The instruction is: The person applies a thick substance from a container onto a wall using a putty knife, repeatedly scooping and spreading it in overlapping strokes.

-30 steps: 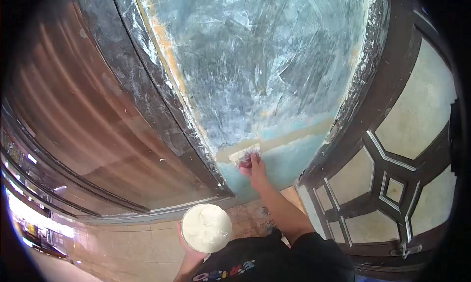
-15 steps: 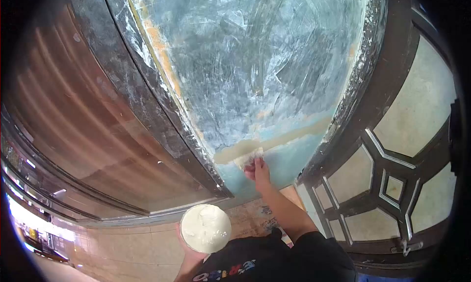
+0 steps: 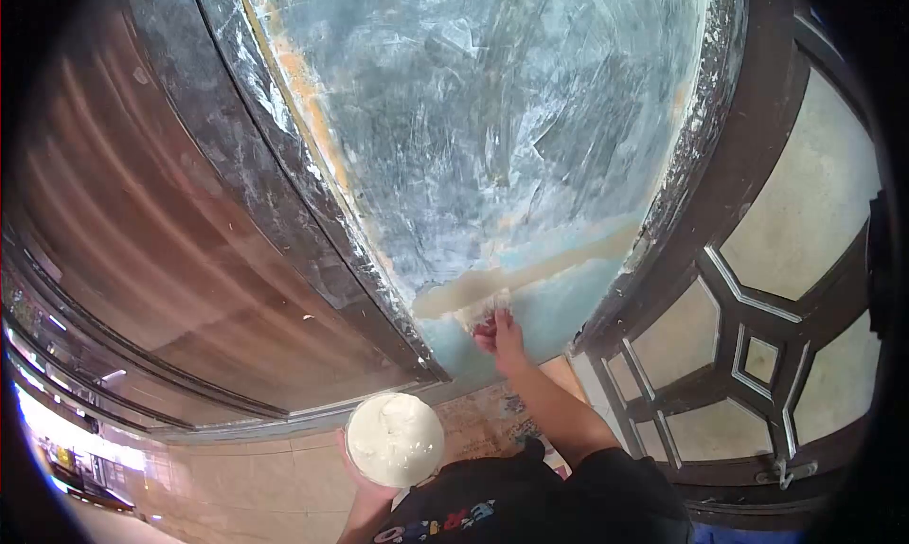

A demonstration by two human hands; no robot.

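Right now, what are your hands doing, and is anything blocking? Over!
Left hand: holding tub of pale paste. Right hand: gripping scraper at tan strip. Nothing visibly blocking it.

At right, dark brown door (image 3: 776, 331) with cream panels (image 3: 800, 203) and silver-coloured strips (image 3: 723, 272); small metal latch (image 3: 784, 472) near its bottom edge. At left, reddish-brown wavy curtain (image 3: 161, 241) beside dark wooden frame (image 3: 275, 213). Below, glossy beige tile floor (image 3: 260, 482).

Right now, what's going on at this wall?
One person is working with both hands. The right hand grips a flat scraper at the lower edge of a beige band running across the streaky blue-grey wall. The left hand holds a round load of pale paste below, away from the wall.
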